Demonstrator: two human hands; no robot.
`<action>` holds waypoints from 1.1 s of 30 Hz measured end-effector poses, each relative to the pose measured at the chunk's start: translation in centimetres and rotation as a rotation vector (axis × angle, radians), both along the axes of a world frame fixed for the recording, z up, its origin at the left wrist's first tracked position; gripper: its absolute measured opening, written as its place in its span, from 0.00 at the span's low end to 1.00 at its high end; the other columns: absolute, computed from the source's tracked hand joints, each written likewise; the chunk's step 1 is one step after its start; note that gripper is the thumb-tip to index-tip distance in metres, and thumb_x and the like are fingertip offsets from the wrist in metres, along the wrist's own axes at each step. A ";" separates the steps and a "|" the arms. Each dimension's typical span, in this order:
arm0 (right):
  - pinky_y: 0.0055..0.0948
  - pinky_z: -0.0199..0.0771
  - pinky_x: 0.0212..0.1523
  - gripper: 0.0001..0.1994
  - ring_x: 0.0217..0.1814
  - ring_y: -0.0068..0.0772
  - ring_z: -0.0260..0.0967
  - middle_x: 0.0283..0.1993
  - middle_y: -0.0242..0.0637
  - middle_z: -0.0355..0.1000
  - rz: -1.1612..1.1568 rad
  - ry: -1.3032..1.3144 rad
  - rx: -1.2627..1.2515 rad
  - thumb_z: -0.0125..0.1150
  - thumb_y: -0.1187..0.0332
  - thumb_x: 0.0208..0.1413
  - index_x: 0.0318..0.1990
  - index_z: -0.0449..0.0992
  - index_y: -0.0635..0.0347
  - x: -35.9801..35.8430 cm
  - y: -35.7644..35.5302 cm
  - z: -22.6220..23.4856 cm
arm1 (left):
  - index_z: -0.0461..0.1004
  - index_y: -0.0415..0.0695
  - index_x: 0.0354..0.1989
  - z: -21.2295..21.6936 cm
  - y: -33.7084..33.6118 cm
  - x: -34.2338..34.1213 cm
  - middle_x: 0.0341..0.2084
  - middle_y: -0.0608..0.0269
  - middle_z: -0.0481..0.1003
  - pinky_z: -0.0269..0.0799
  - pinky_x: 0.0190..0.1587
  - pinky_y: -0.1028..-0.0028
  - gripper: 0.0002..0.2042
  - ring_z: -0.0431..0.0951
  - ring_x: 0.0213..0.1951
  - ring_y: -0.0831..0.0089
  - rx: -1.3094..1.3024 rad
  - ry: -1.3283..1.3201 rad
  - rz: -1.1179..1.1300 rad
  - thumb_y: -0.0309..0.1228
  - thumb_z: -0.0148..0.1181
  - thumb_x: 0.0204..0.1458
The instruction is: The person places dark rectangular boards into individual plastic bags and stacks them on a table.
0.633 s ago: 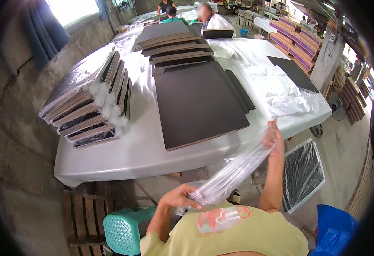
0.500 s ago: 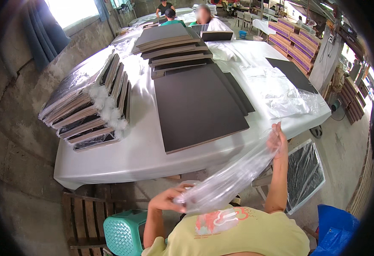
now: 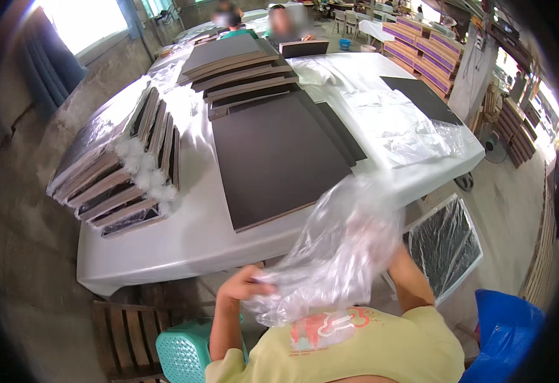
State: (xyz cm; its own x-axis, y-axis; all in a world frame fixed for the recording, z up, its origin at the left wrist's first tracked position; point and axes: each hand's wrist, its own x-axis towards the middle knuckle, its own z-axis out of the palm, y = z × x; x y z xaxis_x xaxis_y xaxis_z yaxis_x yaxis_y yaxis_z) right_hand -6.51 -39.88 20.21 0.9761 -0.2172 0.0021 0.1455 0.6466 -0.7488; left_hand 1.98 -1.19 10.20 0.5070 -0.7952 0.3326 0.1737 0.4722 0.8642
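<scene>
**Clear bag spread open at near table edge**

White-covered table (image 3: 183, 236): near edge bare, open strip in front of large dark panel (image 3: 279, 156). Wrapped panels stacked on edge at left (image 3: 117, 182); loose plastic sheeting (image 3: 400, 127) toward right corner. Clear plastic bag (image 3: 337, 255) held up in front of chest, overlapping near table edge. Left hand (image 3: 244, 287) closed on bag's lower corner. Right hand hidden behind bag; grip cannot be told. Teal stool (image 3: 183, 351) below, beside wooden pallet (image 3: 126, 338).

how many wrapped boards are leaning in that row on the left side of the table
7, as far as I can tell. The plastic-wrapped dark boards lean side by side on the white-covered table, at its left edge, running from the near corner toward the far end. More may be hidden between them.
</scene>
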 end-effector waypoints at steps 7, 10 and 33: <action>0.30 0.68 0.33 0.33 0.31 0.25 0.67 0.28 0.35 0.70 0.302 0.371 -0.219 0.40 0.39 0.47 0.48 0.64 0.60 -2.6 4.3 -4.9 | 0.68 0.38 0.42 -5.1 5.3 -2.3 0.35 0.58 0.73 0.67 0.40 0.69 0.18 0.72 0.34 0.69 -0.132 0.495 0.589 0.28 0.58 0.39; 0.30 0.68 0.33 0.34 0.31 0.24 0.67 0.27 0.34 0.70 0.273 0.510 -0.079 0.38 0.38 0.48 0.48 0.64 0.60 -3.7 5.0 -4.4 | 0.68 0.38 0.42 -1.4 2.6 -0.6 0.36 0.58 0.72 0.67 0.40 0.70 0.19 0.71 0.35 0.69 0.085 0.259 0.088 0.32 0.57 0.40; 0.19 0.64 0.32 0.20 0.29 0.20 0.64 0.29 0.31 0.68 0.394 0.018 -0.400 0.64 0.73 0.30 0.38 0.69 0.61 -1.6 -7.4 -5.8 | 0.65 0.37 0.43 0.4 2.7 -4.2 0.35 0.61 0.71 0.66 0.43 0.71 0.30 0.71 0.38 0.68 0.404 0.399 0.400 0.22 0.66 0.23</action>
State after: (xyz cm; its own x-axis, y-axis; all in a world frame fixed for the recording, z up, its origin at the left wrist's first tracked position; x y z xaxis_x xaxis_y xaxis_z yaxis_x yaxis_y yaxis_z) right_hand -8.15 -47.28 14.45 0.9840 0.1781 -0.0078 -0.0643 0.3142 -0.9472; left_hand -2.17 1.52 10.56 0.8087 -0.5444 -0.2228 0.3943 0.2207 0.8921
